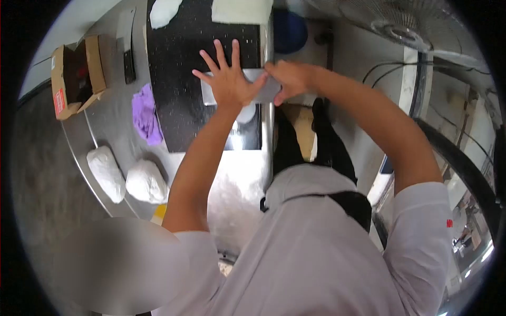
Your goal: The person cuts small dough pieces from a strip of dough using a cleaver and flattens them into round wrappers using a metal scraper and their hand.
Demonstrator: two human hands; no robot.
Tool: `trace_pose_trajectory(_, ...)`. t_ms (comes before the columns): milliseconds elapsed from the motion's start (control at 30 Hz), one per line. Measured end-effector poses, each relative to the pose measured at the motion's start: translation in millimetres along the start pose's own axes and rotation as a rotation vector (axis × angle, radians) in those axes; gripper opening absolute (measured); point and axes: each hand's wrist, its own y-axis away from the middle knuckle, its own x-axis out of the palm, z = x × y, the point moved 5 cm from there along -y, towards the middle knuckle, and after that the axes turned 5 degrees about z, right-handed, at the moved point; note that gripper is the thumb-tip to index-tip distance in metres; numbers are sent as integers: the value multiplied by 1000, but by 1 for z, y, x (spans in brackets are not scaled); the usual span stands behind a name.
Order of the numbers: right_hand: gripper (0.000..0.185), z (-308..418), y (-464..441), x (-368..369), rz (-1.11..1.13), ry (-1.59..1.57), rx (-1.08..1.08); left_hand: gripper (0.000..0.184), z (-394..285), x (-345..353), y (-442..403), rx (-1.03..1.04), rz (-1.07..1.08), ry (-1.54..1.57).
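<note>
A flat rectangular metal blade [269, 90] lies across the black board [184, 118], near the board's right edge. My left hand [229, 84] rests on the blade with its fingers spread wide over the board. At the blade's right end, my right hand [290, 81] is closed around it; any handle is hidden by the fingers. A thin, pale round piece [246, 114] shows on the board just below the blade. Farther up the board are a white lump [164, 12] and a folded whitish cloth or sheet [242, 10].
Left of the board lie a purple cloth [146, 116], a large knife with a black handle [128, 66] and an open cardboard box [63, 84]. Two white wrapped bundles [106, 173] [146, 181] sit lower left. A blue bucket [290, 31] and a fan [400, 30] are beyond the right edge.
</note>
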Motion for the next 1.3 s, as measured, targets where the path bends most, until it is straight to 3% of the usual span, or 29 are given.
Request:
trace_pose_trajectory(167, 83, -10, -10, -34, -169, 136, -59, 116, 5, -9, -36, -47, -126, -23)
trace_pose_trajectory(233, 84, -14, -22, -29, -351, 255, -106, 114, 13, -14, -47, 74, -127, -46)
trace_pose_trajectory(300, 83, 9, -11, -11, -231, -4, 2, 112, 26, -4, -45, 220, -103, -35)
trace_pose_trajectory(400, 85, 21, -3, 39, -240, -44, 21, 111, 26, -3, 4, 310, 5, -15)
trace_pose_trajectory(500, 85, 20, -4, 29, -230, -93, 58, 110, 22, -12, -20, 361, 3, 3)
trace_pose_trajectory(567, 83, 15, -14, 8, -355, -62, 80, 109, 25, -19, -45, 445, -120, -12)
trace_pose_trajectory(700, 85, 14, -13, 1, -319, -86, 84, 111, 20, -20, -54, 441, -73, -13)
trace_pose_trajectory(733, 88, 12, -10, 18, -346, -49, -60, 113, 15, -16, -40, 461, -49, 24)
trace_pose_trajectory(800, 89, 11, -4, 43, -329, -45, 41, 112, 11, -9, -21, 471, -32, 17)
trace_pose_trajectory(833, 89, 10, -1, 36, -300, -40, 107, 112, 9, -6, -27, 467, -42, 21)
trace_pose_trajectory(967, 86, -2, -22, -10, -474, 54, -76, 109, 23, -24, -61, 419, -171, -5)
trace_pose_trajectory(1100, 81, 13, -8, -7, -241, -50, 31, 107, 21, -15, -52, 486, -135, 57)
trace_pose_trajectory(1167, 83, -5, -9, 23, -258, 23, -95, 111, 12, -6, -24, 490, -109, 105)
trace_pose_trajectory(1233, 85, 7, -1, 24, -437, 20, -55, 108, 6, -8, -32, 494, -158, 94)
trace_pose_trajectory(1267, 83, 5, 0, 11, -221, -125, 123, 104, 8, -18, -36, 503, -257, 121)
trace_pose_trajectory(1300, 78, 0, -7, 3, -372, 28, 95, 94, 10, -29, -42, 458, -189, 35)
